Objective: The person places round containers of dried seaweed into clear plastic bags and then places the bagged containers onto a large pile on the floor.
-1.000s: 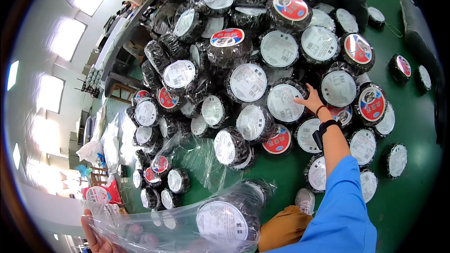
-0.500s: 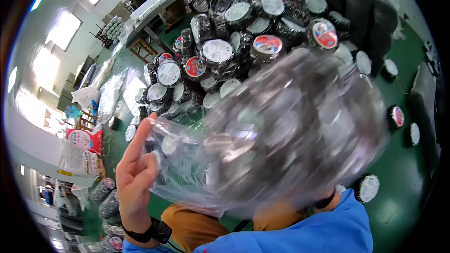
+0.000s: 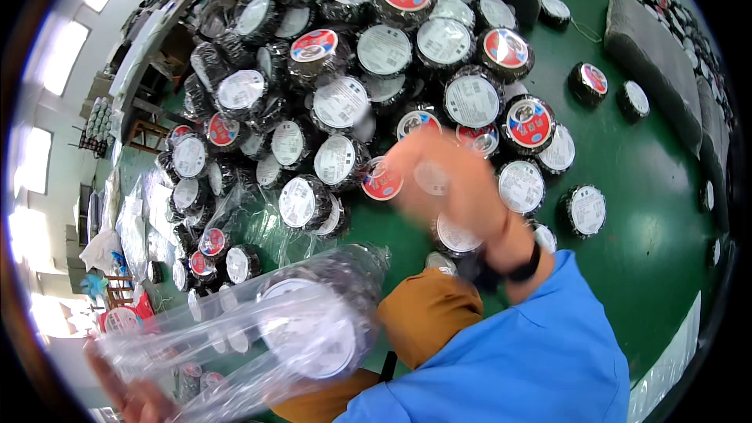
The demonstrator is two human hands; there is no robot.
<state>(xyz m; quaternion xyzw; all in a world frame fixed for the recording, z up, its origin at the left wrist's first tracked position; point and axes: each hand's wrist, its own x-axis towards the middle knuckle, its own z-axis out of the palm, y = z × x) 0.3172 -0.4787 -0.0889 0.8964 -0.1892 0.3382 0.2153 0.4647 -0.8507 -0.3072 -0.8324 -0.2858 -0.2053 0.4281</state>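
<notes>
My left hand (image 3: 135,393) is at the lower left, one finger stretched out and the others curled at the mouth of a clear plastic bag (image 3: 196,317). The bag stretches towards my knees. In its far end sits a black, film-wrapped round roll (image 3: 309,333) with a white disc label; whether more lie behind it is hidden. My right hand (image 3: 450,180), smeared by motion, is over the near side of a heap of similar black rolls (image 3: 384,51) with white or red round labels. Its fingers are too blurred to show whether they touch or hold anything.
Loose black rolls (image 3: 586,211) lie on the green floor (image 3: 627,266) to the right. Long dark padded bundles (image 3: 654,70) lie beyond them. A table (image 3: 157,47) and a wooden stool (image 3: 147,135) stand at the far left, near plastic sheeting (image 3: 141,215).
The bag has swung from in front of me down to the lower left, and my left hand has lowered with it. My right hand has come out from behind the bag to the heap.
</notes>
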